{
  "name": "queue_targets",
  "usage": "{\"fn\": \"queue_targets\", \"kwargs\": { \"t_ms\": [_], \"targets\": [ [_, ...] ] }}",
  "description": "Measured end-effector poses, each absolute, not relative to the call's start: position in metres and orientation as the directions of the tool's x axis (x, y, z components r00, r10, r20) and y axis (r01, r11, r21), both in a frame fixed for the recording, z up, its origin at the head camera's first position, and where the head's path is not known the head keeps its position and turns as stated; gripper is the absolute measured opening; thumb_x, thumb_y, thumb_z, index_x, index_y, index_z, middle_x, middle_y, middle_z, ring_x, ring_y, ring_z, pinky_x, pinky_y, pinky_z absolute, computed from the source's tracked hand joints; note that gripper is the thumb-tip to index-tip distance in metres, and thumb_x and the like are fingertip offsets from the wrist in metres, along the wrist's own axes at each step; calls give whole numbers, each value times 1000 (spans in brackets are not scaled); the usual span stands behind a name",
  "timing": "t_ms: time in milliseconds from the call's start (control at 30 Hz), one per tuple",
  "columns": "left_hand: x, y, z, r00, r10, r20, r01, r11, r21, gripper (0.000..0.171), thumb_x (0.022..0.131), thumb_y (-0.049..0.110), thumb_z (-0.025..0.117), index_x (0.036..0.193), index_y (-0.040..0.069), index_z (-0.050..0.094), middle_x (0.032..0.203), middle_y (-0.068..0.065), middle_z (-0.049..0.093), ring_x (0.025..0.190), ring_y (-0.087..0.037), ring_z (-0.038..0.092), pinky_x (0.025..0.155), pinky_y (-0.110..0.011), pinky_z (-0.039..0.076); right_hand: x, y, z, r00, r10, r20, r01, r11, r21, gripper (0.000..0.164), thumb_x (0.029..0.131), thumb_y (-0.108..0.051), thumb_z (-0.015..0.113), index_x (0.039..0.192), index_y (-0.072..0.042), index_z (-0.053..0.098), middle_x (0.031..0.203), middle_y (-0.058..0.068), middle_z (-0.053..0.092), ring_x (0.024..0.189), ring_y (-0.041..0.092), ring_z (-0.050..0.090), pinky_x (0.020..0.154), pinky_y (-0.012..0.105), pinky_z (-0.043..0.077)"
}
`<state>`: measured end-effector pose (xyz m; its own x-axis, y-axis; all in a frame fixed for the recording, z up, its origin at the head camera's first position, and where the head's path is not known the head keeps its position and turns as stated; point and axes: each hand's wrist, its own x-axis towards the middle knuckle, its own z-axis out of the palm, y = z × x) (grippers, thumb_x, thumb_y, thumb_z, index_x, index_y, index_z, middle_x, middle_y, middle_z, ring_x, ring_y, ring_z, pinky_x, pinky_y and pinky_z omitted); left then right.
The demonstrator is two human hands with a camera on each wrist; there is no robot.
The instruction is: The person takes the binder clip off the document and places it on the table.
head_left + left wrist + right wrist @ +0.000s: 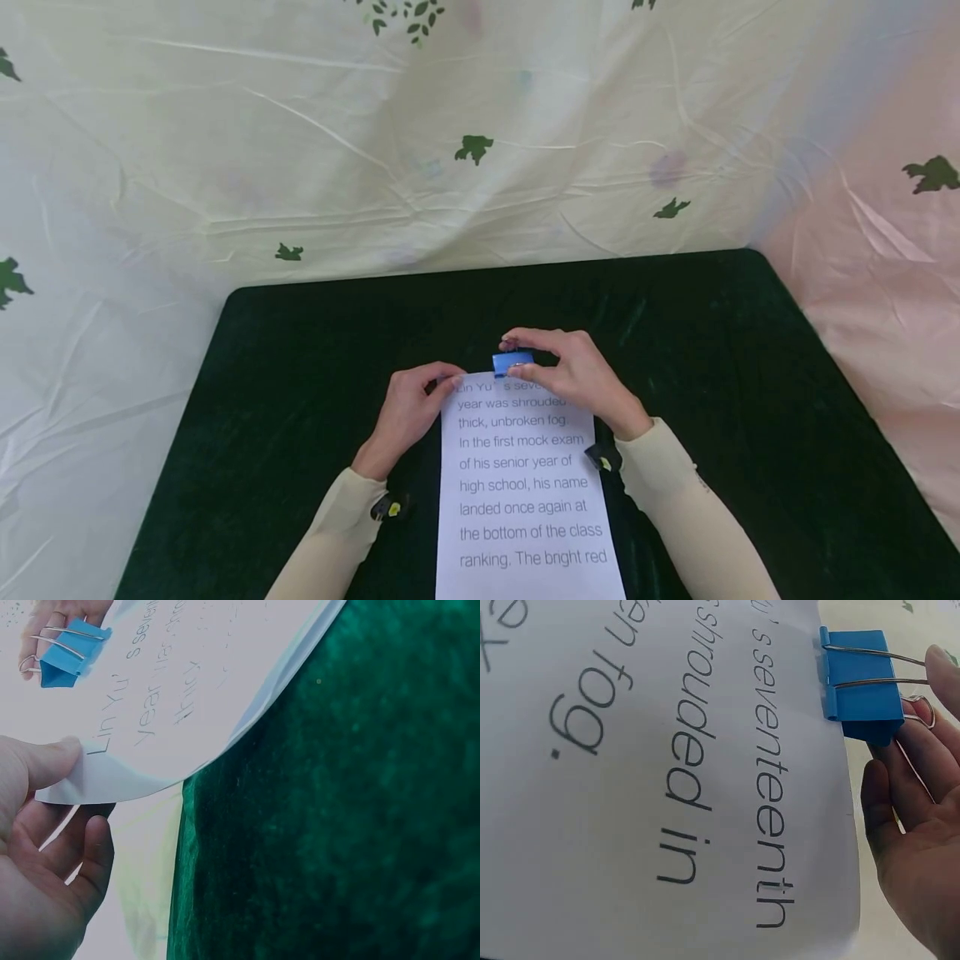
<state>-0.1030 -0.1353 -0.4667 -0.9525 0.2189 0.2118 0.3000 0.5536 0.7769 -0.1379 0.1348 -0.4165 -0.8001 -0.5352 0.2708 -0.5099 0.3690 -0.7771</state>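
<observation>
A white printed paper with large lines of text extends from my hands toward the near edge of the view. At its top left corner, my left hand pinches it, the thumb on the printed face and fingers behind. A blue binder clip sits over the middle of the top edge. My right hand holds this clip by its silver wire handles, thumb on the near handle and fingers behind. In the left wrist view, the paper's side edge shows more than one layer and bows upward.
Beneath the paper is a table covered in dark green velvet cloth. Behind it hangs a pale, creased curtain with green leaf shapes, turning pinkish at the right. A small black device sits at each wrist.
</observation>
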Motion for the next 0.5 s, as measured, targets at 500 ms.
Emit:
{"fn": "queue_targets", "kwargs": {
  "t_ms": [500],
  "targets": [
    [-105, -135, -467, -957, 221, 188, 283, 561, 778, 13, 101, 15, 69, 111, 14, 77, 99, 2, 76, 74, -6, 62, 69, -30, 52, -132, 137, -408, -804, -503, 317, -528, 358, -770, 43, 93, -17, 80, 134, -12, 68, 127, -1, 72, 111, 16, 67, 100, 49, 48]
  ]
}}
